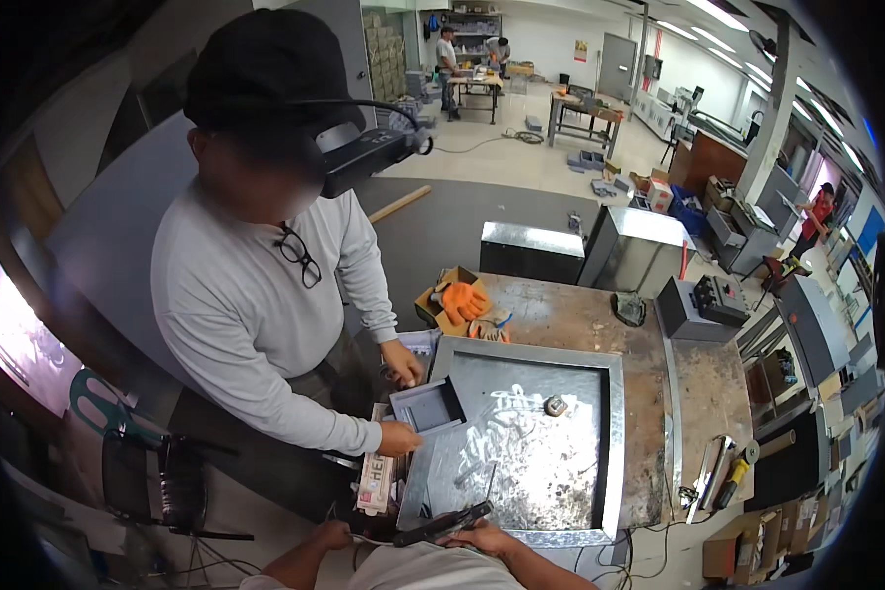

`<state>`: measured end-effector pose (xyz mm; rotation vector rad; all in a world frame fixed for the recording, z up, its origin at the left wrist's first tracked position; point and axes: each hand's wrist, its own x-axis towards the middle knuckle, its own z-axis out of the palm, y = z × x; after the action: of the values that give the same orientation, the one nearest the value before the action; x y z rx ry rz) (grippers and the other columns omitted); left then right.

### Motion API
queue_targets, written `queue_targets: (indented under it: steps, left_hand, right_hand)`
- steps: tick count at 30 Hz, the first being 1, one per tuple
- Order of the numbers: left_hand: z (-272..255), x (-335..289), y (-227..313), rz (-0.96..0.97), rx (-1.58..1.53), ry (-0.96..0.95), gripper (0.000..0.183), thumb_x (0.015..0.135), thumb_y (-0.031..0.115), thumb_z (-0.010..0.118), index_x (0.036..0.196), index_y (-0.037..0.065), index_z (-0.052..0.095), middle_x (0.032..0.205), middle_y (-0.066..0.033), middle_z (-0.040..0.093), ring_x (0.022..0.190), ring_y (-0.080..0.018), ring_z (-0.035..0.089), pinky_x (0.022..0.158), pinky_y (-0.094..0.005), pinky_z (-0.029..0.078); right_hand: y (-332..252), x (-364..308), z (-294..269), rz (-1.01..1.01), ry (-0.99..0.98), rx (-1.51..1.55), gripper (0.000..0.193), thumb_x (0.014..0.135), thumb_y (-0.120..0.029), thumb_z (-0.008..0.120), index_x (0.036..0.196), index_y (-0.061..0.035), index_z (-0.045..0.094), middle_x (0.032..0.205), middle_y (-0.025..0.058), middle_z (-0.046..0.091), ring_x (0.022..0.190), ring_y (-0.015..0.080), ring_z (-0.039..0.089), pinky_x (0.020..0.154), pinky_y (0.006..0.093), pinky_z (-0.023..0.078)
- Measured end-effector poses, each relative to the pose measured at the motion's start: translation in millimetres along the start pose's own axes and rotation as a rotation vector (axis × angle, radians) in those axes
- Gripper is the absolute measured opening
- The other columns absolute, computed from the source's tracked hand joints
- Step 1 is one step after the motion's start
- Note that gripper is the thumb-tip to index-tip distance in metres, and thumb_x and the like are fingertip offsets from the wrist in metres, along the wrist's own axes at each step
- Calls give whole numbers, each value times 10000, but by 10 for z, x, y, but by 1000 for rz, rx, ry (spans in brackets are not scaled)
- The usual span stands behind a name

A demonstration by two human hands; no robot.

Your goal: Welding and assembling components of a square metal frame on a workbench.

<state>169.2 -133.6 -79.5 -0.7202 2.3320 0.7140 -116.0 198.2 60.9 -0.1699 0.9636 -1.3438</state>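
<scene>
At the lower edge, my right hand (pixel 484 537) is closed round a long black hand tool (pixel 442 524) with a thin rod sticking up near its end. My left hand (pixel 332 534) is curled to the left of it, beside a pale cord; what its fingers hold is hard to make out. Before me lies a shallow metal tray-like panel (pixel 612 433) with a raised rim, its inside scuffed and shiny. A small round tape measure (pixel 556 405) rests in it. Across on the left, a co-worker holds a small grey open box (pixel 428 405) with both hands at the panel's edge.
A worn workbench (pixel 649 413) extends right, bearing a grey block with a black device (pixel 720 300), and hand tools (pixel 728 477) at its near right. Orange gloves (pixel 459 302) lie in a carton at the back left. A chair (pixel 182 482) stands left; cables (pixel 649 560) hang lower right.
</scene>
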Motion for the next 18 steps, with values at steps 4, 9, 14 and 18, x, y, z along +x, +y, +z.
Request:
queue_targets:
  steps: [4,9,14,18]
  left_hand:
    - [5,-290,185,-50,-33,12,302,765,355,689,939,110,720,976,-153,707,930,-341,675,804,-452,530]
    - [253,-643,499,-22,53,-79,353,796,401,678,1004,119,722,1029,-146,707,985,-341,664,849,-444,514]
    - [578,-976,668,-24,8,-158,369,812,410,658,1033,123,725,1033,-142,711,970,-340,666,846,-442,512]
    - [821,-1154,714,-34,-15,-157,382,824,417,642,1055,126,728,1036,-138,714,959,-340,667,843,-441,511]
  right_hand:
    - [-19,-98,-29,-50,-25,-71,390,932,-113,654,1296,-1,571,1065,142,712,981,187,683,854,284,545]
    - [-14,-314,-84,-4,-38,-115,340,920,-120,674,1230,6,614,1049,134,715,981,193,687,856,287,547]
    - [260,-485,-226,13,58,-72,245,875,-133,736,1075,3,696,988,93,723,930,164,679,814,272,545]
    - [390,-655,-344,-69,6,-251,236,892,-135,718,1083,3,700,985,65,723,911,137,665,808,262,527]
